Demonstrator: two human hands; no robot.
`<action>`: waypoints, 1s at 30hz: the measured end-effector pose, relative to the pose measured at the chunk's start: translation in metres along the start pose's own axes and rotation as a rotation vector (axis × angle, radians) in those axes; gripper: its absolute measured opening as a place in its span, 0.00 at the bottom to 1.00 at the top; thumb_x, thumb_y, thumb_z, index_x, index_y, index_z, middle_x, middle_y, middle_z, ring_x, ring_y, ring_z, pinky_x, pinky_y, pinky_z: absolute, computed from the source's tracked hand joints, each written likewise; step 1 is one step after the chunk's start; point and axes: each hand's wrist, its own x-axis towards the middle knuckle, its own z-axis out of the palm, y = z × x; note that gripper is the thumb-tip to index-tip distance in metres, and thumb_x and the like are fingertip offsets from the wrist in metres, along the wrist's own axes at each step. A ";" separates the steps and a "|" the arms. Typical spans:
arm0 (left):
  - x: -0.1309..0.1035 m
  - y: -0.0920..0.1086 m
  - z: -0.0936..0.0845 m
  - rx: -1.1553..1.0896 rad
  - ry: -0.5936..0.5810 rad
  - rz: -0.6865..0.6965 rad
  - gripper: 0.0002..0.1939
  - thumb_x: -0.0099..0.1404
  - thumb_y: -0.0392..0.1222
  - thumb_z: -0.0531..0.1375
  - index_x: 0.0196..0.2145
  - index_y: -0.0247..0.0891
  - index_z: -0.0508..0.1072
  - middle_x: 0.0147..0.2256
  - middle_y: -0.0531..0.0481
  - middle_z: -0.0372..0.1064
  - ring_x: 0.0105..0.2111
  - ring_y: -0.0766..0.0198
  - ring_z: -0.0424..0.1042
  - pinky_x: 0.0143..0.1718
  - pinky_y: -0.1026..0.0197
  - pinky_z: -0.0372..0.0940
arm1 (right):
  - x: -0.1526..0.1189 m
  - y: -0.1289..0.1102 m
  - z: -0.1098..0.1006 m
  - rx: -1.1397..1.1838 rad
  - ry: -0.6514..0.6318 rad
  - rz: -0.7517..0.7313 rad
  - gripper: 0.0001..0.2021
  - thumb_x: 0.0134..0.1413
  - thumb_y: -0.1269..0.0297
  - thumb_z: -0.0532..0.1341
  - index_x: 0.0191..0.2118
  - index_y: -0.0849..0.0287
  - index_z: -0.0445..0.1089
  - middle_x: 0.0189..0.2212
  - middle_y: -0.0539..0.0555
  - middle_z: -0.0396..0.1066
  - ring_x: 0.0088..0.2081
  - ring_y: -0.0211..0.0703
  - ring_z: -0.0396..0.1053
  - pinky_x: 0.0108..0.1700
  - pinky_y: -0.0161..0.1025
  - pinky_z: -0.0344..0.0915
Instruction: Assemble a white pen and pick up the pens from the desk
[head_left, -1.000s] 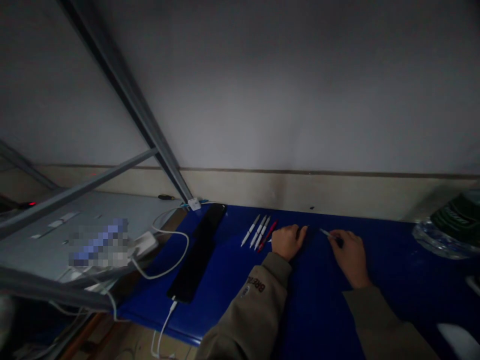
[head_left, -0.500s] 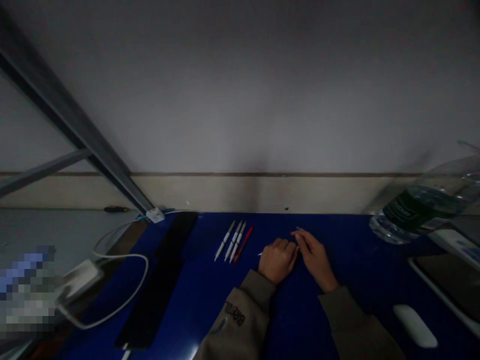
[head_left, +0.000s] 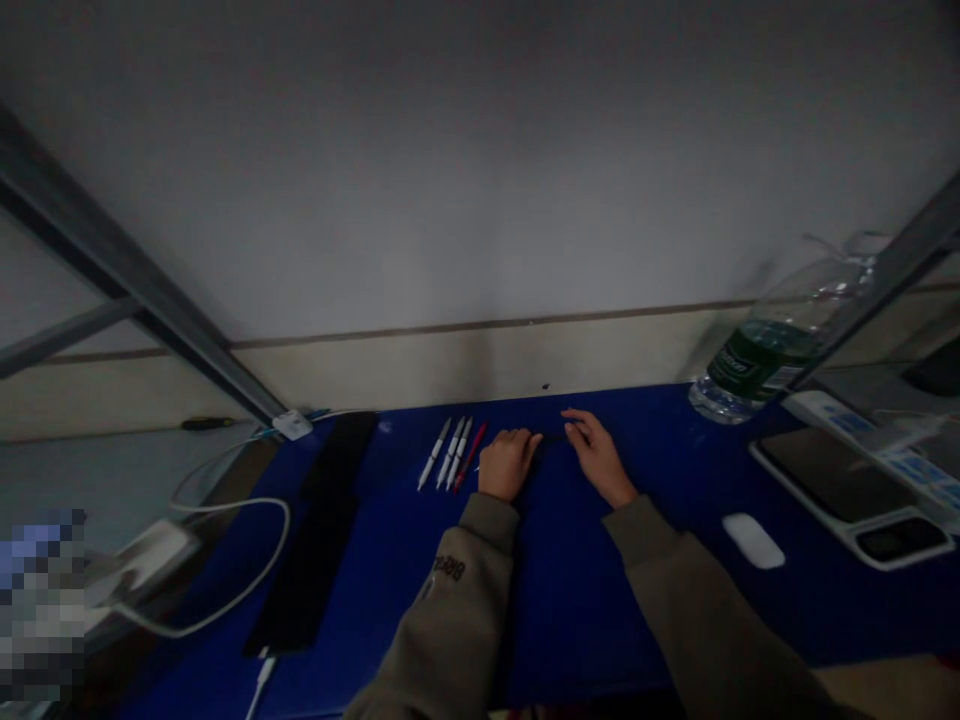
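Observation:
My left hand (head_left: 507,463) is curled, back upward, over the blue table (head_left: 562,620), just right of the pens. A small white tip pokes out at its left side, so its fingers are closed around a pen that is mostly hidden. Three white pens (head_left: 450,455) and a red pen (head_left: 470,457) lie side by side, slanted, to its left. To the right, my right hand (head_left: 596,455) hovers with thumb and fingers apart, nothing visible between them.
A large bottle with a green label (head_left: 765,360) stands at the back right. Near it lie a white mouse (head_left: 754,541) and a white-framed device (head_left: 840,480). A long black object (head_left: 307,560) with a white cable lies on the left, near a metal post (head_left: 180,320).
The view has shifted, showing more of the right side. My hands have moved apart, the left one closer to the red pen. My right fingers have spread.

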 end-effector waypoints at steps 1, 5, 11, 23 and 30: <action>0.000 0.000 0.000 0.001 0.002 -0.001 0.22 0.71 0.54 0.41 0.37 0.41 0.70 0.36 0.49 0.72 0.39 0.62 0.68 0.32 0.64 0.57 | 0.001 0.001 0.000 0.017 -0.002 0.017 0.18 0.57 0.53 0.55 0.49 0.55 0.65 0.22 0.47 0.57 0.24 0.36 0.53 0.27 0.35 0.50; 0.001 0.001 -0.001 0.006 0.007 -0.032 0.22 0.70 0.55 0.42 0.39 0.42 0.69 0.36 0.49 0.71 0.39 0.63 0.69 0.32 0.65 0.58 | 0.003 0.003 0.001 0.054 -0.001 0.007 0.20 0.56 0.53 0.55 0.51 0.55 0.63 0.21 0.46 0.56 0.22 0.35 0.52 0.25 0.34 0.49; 0.001 0.000 -0.001 0.047 0.007 -0.095 0.24 0.70 0.56 0.39 0.39 0.41 0.69 0.35 0.46 0.71 0.37 0.61 0.71 0.30 0.65 0.58 | 0.006 0.002 0.001 0.046 0.029 -0.068 0.20 0.54 0.55 0.56 0.51 0.56 0.62 0.24 0.47 0.61 0.27 0.37 0.58 0.32 0.36 0.56; -0.001 -0.003 0.003 0.068 0.009 -0.067 0.22 0.70 0.58 0.40 0.42 0.43 0.66 0.35 0.48 0.71 0.35 0.61 0.72 0.27 0.64 0.55 | 0.011 0.011 0.003 0.048 0.041 -0.036 0.19 0.55 0.55 0.55 0.52 0.55 0.61 0.22 0.46 0.60 0.25 0.36 0.58 0.30 0.35 0.55; 0.003 0.000 0.002 0.135 -0.059 -0.034 0.24 0.71 0.56 0.37 0.40 0.42 0.66 0.32 0.48 0.72 0.32 0.60 0.73 0.25 0.64 0.52 | 0.012 0.009 0.005 -0.010 0.055 -0.040 0.16 0.58 0.56 0.52 0.50 0.53 0.64 0.22 0.46 0.56 0.23 0.34 0.53 0.27 0.34 0.52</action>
